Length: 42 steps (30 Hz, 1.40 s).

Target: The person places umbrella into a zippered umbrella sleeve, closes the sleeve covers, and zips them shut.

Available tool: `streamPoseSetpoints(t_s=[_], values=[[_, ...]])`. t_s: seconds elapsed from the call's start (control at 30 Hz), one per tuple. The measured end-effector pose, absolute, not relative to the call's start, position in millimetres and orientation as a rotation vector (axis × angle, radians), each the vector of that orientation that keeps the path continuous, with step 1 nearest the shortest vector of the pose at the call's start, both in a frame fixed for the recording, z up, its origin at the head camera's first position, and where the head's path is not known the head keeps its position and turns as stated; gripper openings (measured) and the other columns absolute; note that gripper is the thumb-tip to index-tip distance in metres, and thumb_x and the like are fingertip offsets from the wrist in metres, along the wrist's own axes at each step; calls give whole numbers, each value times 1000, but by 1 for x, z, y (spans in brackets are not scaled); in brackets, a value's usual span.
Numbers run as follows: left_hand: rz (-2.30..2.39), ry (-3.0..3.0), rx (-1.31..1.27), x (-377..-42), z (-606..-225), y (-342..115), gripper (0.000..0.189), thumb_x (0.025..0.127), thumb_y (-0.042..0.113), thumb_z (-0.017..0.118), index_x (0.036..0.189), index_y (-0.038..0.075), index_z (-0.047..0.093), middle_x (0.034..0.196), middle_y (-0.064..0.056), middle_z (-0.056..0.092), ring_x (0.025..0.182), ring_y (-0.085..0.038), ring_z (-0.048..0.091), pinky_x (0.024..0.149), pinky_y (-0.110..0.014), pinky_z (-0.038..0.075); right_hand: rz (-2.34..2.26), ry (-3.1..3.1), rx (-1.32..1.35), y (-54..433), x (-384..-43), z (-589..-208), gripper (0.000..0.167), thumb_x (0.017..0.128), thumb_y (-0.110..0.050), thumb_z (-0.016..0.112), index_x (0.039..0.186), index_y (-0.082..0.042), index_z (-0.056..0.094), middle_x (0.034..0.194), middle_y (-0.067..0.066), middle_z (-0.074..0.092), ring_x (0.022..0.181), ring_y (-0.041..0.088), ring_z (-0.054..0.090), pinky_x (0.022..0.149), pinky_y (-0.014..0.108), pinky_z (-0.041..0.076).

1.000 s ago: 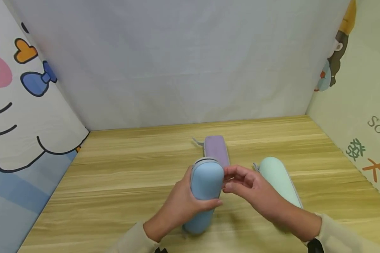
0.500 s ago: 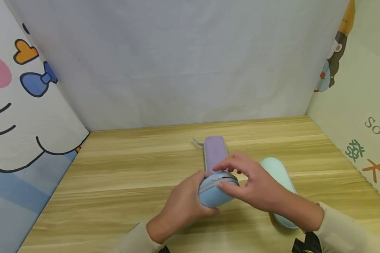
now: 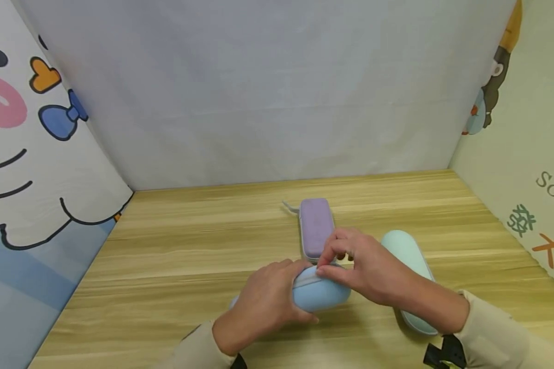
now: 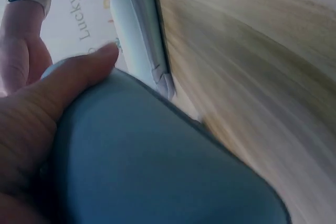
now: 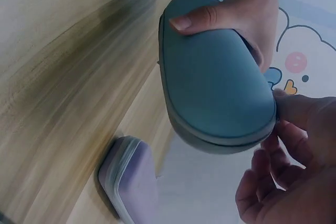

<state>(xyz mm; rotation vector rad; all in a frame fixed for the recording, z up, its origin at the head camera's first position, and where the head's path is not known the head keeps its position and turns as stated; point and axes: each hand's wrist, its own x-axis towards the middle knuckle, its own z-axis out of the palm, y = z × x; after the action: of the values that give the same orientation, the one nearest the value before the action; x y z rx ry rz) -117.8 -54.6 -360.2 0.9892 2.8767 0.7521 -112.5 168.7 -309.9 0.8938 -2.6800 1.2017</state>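
Observation:
A light blue zippered case (image 3: 320,296) with rounded ends is tilted above the table, its zipper side turned up in the head view. My left hand (image 3: 265,294) grips it round the body, and in the right wrist view the left thumb (image 5: 197,20) lies across its broad face. At the zipper edge, my right hand (image 3: 362,264) pinches with thumb and forefinger; the zipper pull itself is hidden by the fingertips. Just beyond lies a purple zippered case (image 3: 316,225) with a grey strap. A mint green case (image 3: 406,251) rests partly behind my right forearm.
The wood-grain table (image 3: 189,241) holds both other cases. Behind it hangs a pale cloth backdrop (image 3: 277,102). Printed cartoon panels stand at the left (image 3: 32,179) and right (image 3: 521,169) sides.
The blue case has gone from nearly upright to tilted, its zipper side now facing up. My right hand has moved from beside its end onto the zipper and now pinches there.

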Motion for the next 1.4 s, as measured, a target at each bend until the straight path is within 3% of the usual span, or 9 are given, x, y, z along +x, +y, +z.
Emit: streamPoseSetpoints(t_s=[0.13, 0.3, 0.43, 0.57, 0.97, 1.23, 1.4], values=[[831, 2732, 954, -120, -359, -60, 74, 61, 46, 99, 125, 22, 68, 104, 11, 70, 87, -4, 62, 75, -30, 53, 1347, -2751, 879, 180, -117, -305, 11, 92, -19, 80, 86, -21, 71, 79, -12, 65, 72, 10, 59, 64, 26, 49], [943, 2542, 901, -122, -356, -66, 69, 65, 49, 97, 124, 26, 68, 98, 17, 67, 82, -2, 61, 72, -27, 52, 1361, -2717, 1027, 191, -124, -307, 6, 96, -15, 75, 92, -18, 72, 84, -11, 70, 76, 8, 63, 67, 27, 52], [1098, 2330, 871, -123, -356, -70, 64, 71, 48, 94, 126, 30, 66, 99, 16, 67, 84, -6, 64, 72, -29, 53, 1224, -2612, 1179, 195, -127, -312, 11, 97, -8, 72, 94, -19, 68, 88, -14, 67, 79, 7, 64, 69, 28, 54], [1254, 2161, 777, -126, -357, -75, 58, 77, 42, 91, 128, 31, 65, 102, 10, 69, 88, -12, 67, 74, -35, 55, 1117, -2550, 1170, 202, -127, -313, 19, 95, -2, 72, 95, -19, 63, 88, -15, 63, 78, 6, 62, 69, 28, 54], [1649, 1813, 461, -132, -356, -73, 66, 93, 41, 76, 142, 5, 52, 111, -12, 69, 95, -26, 69, 79, -44, 57, 989, -2429, 1160, 203, -128, -317, 28, 89, 9, 74, 95, -15, 60, 89, -11, 58, 77, 5, 56, 67, 22, 51], [1841, 1689, 341, -131, -353, -63, 66, 97, 44, 68, 142, -1, 47, 114, -18, 67, 97, -29, 70, 82, -49, 57, 910, -2377, 1201, 191, -123, -323, 28, 87, 8, 76, 97, -13, 62, 94, -8, 60, 82, 6, 55, 71, 19, 51], [1940, 1696, 249, -134, -354, -62, 66, 101, 49, 61, 141, -1, 46, 117, -18, 65, 101, -27, 68, 88, -48, 55, 887, -2357, 1287, 182, -116, -331, 15, 97, -4, 71, 99, -13, 61, 94, -8, 58, 83, 5, 53, 72, 17, 48]])
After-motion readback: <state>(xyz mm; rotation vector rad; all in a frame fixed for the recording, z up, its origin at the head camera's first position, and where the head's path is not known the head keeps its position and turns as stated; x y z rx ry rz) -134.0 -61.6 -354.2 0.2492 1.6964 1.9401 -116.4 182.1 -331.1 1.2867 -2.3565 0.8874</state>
